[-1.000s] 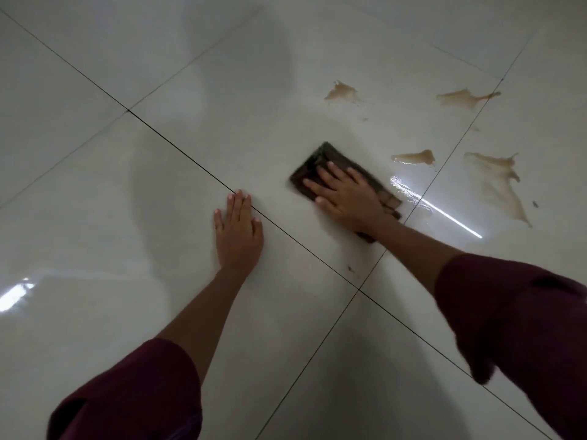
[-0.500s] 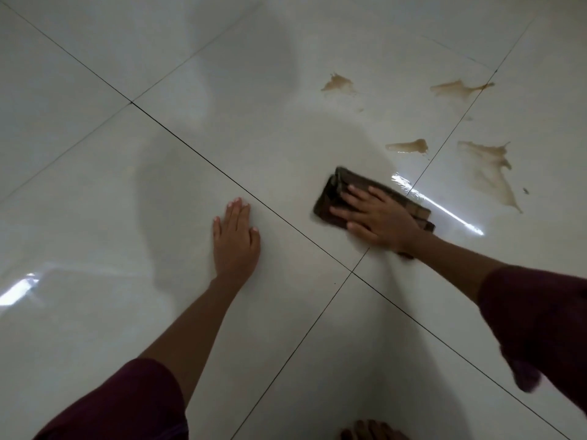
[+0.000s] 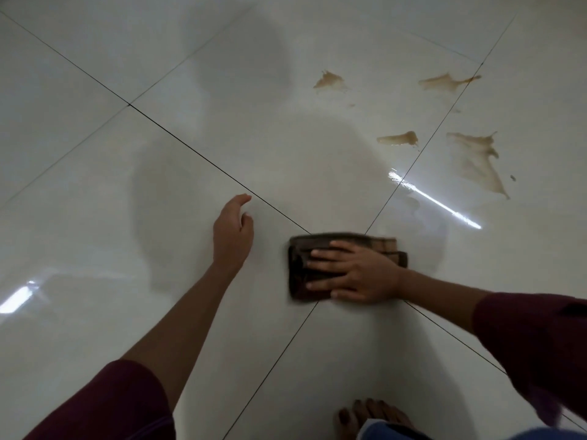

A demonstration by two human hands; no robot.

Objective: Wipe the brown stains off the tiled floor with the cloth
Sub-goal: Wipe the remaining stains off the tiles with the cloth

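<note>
My right hand [image 3: 355,273] lies flat, fingers spread, on a folded dark brown cloth [image 3: 300,255] that rests on the glossy white tiled floor [image 3: 158,154], right over the crossing of two grout lines. My left hand [image 3: 232,231] is just left of the cloth, lifted at the fingers and holding nothing. Several brown stains lie farther away to the right: a small one [image 3: 328,80], a streak [image 3: 443,82] across a grout line, a short smear [image 3: 398,138] and a large faded patch [image 3: 479,160].
A bare foot [image 3: 368,417] shows at the bottom edge, close below the cloth. Maroon sleeves cover both upper arms. A bright light reflection [image 3: 435,200] streaks the wet tile between cloth and stains. My shadow falls across the floor's centre.
My right hand has slid the cloth toward me, away from the stains, onto the grout crossing. My left hand has lifted its fingers from flat on the tile. The foot has come into view.
</note>
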